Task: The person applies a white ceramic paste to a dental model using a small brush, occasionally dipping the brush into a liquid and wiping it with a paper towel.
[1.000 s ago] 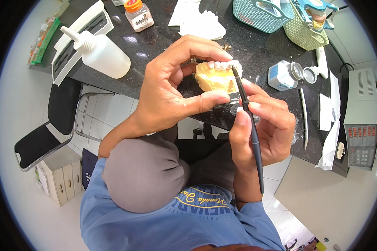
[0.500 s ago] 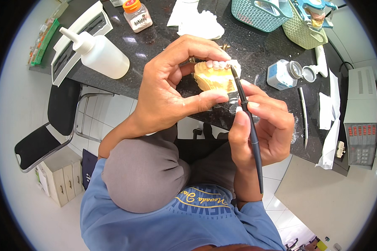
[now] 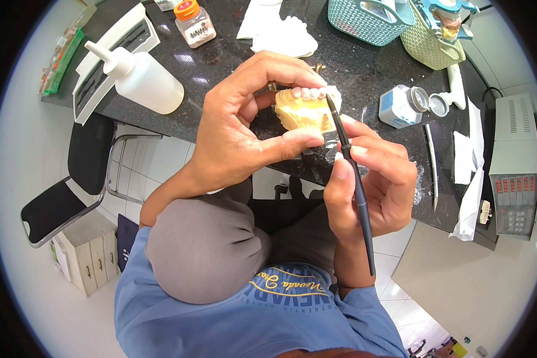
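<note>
A yellow dental model (image 3: 304, 112) with a row of pale teeth along its upper edge is gripped in my left hand (image 3: 235, 119), the thumb below and the index finger over the top. Part of a brass-coloured metal piece shows behind it. My right hand (image 3: 376, 179) pinches a slim black brush (image 3: 362, 206) like a pen. Its dark tip touches or lies just in front of the teeth at the model's right end; which of the two I cannot tell. The brush handle slants down toward my right forearm.
On the dark speckled worktop stand a white squeeze bottle (image 3: 149, 83), an orange-capped jar (image 3: 196, 27), an opened jar (image 3: 400, 107), a teal basket (image 3: 370, 21) and a green basket (image 3: 432, 48). A thin pale tool (image 3: 431, 167) and white tissue (image 3: 286, 39) lie there. A grey control unit (image 3: 515, 167) sits at the right.
Almost nothing differs. The brush tip has shifted very slightly down and left along the teeth, and both hands keep their holds.
</note>
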Tool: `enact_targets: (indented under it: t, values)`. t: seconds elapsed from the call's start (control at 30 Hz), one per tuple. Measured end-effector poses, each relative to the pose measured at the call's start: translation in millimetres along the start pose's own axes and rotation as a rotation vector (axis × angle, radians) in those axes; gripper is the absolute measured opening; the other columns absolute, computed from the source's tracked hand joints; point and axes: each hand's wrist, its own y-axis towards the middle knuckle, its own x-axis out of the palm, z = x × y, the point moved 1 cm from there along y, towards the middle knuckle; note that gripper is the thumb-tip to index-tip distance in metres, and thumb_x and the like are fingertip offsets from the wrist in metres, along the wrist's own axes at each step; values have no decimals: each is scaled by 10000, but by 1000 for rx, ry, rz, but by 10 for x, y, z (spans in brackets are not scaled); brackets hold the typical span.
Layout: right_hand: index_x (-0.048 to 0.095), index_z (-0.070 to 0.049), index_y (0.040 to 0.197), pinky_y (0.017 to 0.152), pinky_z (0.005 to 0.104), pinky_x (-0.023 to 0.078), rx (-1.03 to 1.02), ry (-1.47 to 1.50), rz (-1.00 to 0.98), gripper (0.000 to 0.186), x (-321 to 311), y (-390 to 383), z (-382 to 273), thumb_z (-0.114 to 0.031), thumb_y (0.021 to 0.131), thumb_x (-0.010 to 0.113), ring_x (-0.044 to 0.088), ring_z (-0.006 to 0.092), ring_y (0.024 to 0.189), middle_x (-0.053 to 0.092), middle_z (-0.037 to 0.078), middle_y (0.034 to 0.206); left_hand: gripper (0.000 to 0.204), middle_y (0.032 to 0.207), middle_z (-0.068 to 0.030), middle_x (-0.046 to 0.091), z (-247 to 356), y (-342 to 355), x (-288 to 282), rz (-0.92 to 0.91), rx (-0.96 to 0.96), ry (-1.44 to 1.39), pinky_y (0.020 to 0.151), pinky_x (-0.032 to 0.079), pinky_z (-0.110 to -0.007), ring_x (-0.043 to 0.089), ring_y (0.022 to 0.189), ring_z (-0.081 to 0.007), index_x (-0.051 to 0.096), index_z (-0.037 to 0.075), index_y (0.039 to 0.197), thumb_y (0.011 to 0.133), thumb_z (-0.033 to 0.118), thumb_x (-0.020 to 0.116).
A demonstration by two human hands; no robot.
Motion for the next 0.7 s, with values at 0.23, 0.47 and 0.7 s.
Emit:
enact_targets:
  t: [0.23,0.47,0.7]
  values:
    - [600,39,919,756,392,588,-12,8,2,253,9,4,-5,63,695,714,692,331,862,654,166,842,543,1167,-140,536,2,-4,-4,-1,-3,-6,988,448,-321,537,1147,-209,558,-30,1160,716,128,830]
    - [599,38,919,757,392,589,-15,-16,-20,251,5,14,-6,65,696,712,692,329,856,656,168,841,437,1128,-95,571,8,10,26,45,21,-24,940,499,-303,581,1081,-173,604,9,1092,713,64,815]
    - [602,36,922,758,388,586,-19,-12,-7,252,8,10,-4,68,697,711,691,326,861,658,165,848,436,1122,-94,573,7,10,31,48,17,-30,935,499,-298,584,1071,-171,605,9,1090,712,65,815]
